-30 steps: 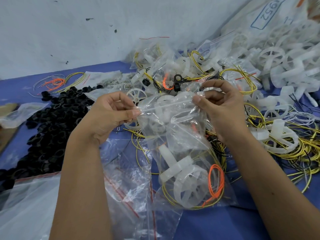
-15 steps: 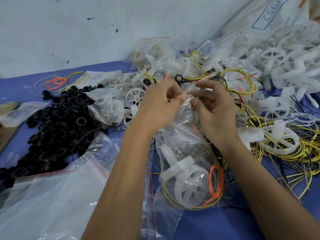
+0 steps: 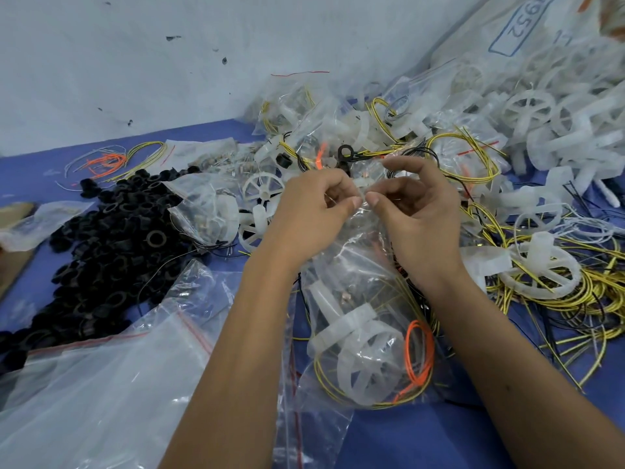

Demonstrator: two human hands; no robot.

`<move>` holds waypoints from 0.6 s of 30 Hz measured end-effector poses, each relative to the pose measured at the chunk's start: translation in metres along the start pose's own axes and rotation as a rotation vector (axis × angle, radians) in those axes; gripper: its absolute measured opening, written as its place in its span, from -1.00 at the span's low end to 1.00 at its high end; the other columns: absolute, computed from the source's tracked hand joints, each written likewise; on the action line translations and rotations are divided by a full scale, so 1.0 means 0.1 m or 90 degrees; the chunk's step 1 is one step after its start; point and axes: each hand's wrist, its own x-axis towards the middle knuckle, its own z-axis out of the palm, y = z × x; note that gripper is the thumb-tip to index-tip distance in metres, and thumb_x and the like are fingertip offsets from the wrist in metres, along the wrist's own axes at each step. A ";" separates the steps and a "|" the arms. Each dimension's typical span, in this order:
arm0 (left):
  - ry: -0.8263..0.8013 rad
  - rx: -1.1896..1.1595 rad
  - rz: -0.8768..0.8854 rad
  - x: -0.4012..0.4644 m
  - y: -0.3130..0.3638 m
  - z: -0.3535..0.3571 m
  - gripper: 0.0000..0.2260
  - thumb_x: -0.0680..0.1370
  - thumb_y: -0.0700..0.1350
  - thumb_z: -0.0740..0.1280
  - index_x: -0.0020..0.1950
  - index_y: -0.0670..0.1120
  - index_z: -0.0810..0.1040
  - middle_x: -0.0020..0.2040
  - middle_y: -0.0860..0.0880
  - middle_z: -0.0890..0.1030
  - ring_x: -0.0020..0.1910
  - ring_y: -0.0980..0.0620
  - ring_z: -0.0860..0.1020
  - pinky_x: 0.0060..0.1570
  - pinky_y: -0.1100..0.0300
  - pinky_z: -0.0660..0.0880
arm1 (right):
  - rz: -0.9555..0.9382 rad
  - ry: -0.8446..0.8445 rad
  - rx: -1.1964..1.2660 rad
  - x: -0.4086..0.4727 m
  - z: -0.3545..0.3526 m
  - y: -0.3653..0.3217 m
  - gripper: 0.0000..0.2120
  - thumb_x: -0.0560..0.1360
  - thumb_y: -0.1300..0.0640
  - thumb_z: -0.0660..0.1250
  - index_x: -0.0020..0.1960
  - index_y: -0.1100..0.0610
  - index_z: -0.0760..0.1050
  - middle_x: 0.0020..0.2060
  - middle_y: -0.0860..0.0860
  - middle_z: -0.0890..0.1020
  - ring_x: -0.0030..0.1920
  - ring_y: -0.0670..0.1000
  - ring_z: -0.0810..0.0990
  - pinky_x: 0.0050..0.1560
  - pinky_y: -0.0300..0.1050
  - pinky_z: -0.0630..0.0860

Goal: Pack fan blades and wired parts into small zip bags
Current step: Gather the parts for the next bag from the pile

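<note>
A small clear zip bag (image 3: 358, 275) stands in front of me, holding a white fan blade (image 3: 358, 353), yellow wire and an orange wire loop (image 3: 419, 357). My left hand (image 3: 314, 211) and my right hand (image 3: 416, 214) meet at the bag's top edge. Both pinch the zip strip between thumb and fingers, thumbs almost touching. Loose white fan blades (image 3: 537, 269) tangled with yellow wires (image 3: 575, 299) lie to the right.
A heap of black rings (image 3: 101, 238) lies on the blue table (image 3: 439, 441) at left. Empty clear zip bags (image 3: 101, 384) with red strips lie at front left. Filled bags (image 3: 331, 130) pile up behind my hands, and a big sack of white blades (image 3: 558, 96) leans at back right.
My left hand slid right along the bag's top from its left corner until it met my right hand. The bag's mouth went from stretched wide to bunched between my fingers.
</note>
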 end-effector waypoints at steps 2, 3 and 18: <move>-0.001 -0.011 0.001 -0.01 0.00 -0.01 -0.90 0.55 -0.18 0.46 -0.15 -0.02 0.65 -0.25 0.06 0.64 -0.26 0.09 0.58 -0.17 0.18 0.54 | 0.011 -0.003 0.020 0.00 0.00 0.00 -0.65 0.47 0.37 0.48 0.22 0.21 0.51 -0.15 0.12 0.73 -0.11 0.25 0.69 -0.08 0.11 0.61; -0.001 -0.017 0.003 -0.01 0.00 -0.01 -0.90 0.55 -0.19 0.46 -0.15 -0.03 0.65 -0.25 0.04 0.64 -0.26 0.08 0.58 -0.17 0.17 0.53 | 0.017 -0.004 0.026 0.01 0.00 0.00 -0.65 0.47 0.36 0.49 0.21 0.21 0.51 -0.15 0.12 0.73 -0.10 0.25 0.70 -0.07 0.11 0.61; -0.006 -0.031 0.000 0.00 -0.02 -0.03 -0.94 0.54 -0.18 0.49 -0.13 -0.07 0.68 -0.24 0.01 0.65 -0.26 0.04 0.57 -0.17 0.11 0.53 | 0.043 -0.022 0.064 0.01 0.00 -0.01 -0.71 0.45 0.39 0.51 0.13 0.23 0.56 -0.22 0.06 0.74 -0.15 0.03 0.72 -0.06 -0.14 0.62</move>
